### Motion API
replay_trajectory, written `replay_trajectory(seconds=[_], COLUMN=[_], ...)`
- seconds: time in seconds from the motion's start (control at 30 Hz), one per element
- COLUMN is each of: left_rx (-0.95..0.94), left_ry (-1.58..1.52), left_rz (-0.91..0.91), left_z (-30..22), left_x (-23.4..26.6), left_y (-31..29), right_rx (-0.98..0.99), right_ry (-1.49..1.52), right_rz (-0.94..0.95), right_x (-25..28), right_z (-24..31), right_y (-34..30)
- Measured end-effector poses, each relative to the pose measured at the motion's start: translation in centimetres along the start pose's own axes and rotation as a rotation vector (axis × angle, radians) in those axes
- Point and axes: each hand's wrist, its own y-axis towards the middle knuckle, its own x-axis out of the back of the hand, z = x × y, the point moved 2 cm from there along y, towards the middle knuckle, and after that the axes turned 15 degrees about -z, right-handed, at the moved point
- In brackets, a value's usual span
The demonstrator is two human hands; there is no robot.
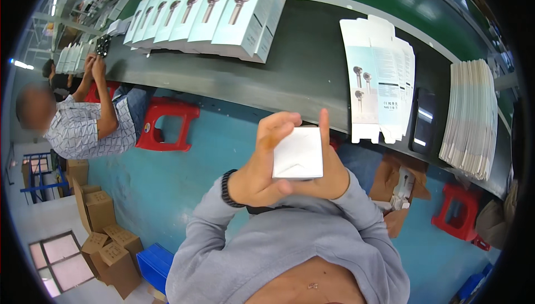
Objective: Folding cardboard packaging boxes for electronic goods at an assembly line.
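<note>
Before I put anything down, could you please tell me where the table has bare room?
The widest bare patch of the table lies between the row of boxes and the flat cartons; a narrower strip runs in front of the row. The right end is crowded: flat cartons, phone and carton stack sit close together.

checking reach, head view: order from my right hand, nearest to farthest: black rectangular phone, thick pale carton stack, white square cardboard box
1. White square cardboard box, touching the right hand
2. Black rectangular phone, on the right
3. Thick pale carton stack, right of the phone
</note>
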Motion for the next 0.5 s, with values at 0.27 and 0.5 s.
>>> replay_trajectory(seconds=[0.27,0.5], left_rx=[0.088,-0.172], left_ry=[0.096,0.100], left_rz=[0.333,-0.720], left_z=[-5.5,-1.2], left_x=[13.3,23.8], left_y=[4.6,6.2], right_rx=[0.318,0.244], right_ry=[-0.265,-0.321], right_rz=[0.140,-0.331], right_x=[1.8,8.1], right_z=[3.2,2.9], right_y=[2.7,1.8])
